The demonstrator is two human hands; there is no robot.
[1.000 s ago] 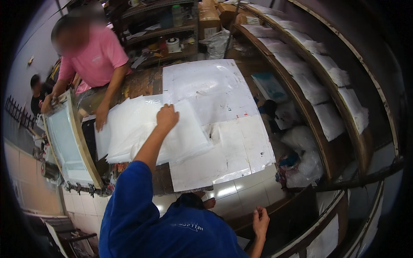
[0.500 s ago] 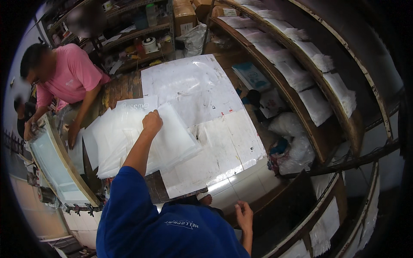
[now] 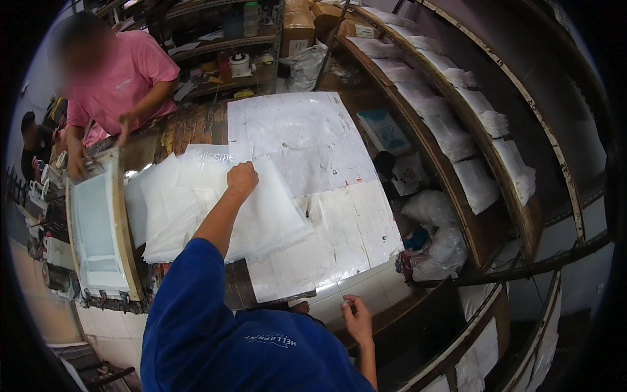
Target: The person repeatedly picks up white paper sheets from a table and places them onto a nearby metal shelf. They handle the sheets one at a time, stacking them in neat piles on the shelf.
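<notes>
My left hand [image 3: 243, 178] reaches over the table with its fingers closed at the upper edge of a translucent white plastic sheet [image 3: 277, 219]. Beside it lies a fanned pile of similar plastic sheets [image 3: 173, 215], the top one with white lettering near its far edge. My right hand [image 3: 358, 319] hangs low in front of the table's near edge, its fingers curled in and nothing visible in them. At the left a wooden-framed printing screen [image 3: 98, 225] stands tilted up beside the pile. A co-worker in a pink shirt [image 3: 124, 72] has both hands near the screen's far end.
White boards [image 3: 326, 222], stained and scuffed, cover the table's right part. Wooden racks [image 3: 450, 130] loaded with stacks of plastic sheets curve along the right. Clear plastic bags [image 3: 434, 242] bulge below them. Metal shelves [image 3: 222, 39] and cardboard boxes [image 3: 297, 29] stand behind.
The co-worker's nearer hand has drawn back from the sheets beside the screen and is raised. The co-worker stands more upright. My left hand keeps its place on the sheet; my right hand's fingers have curled in.
</notes>
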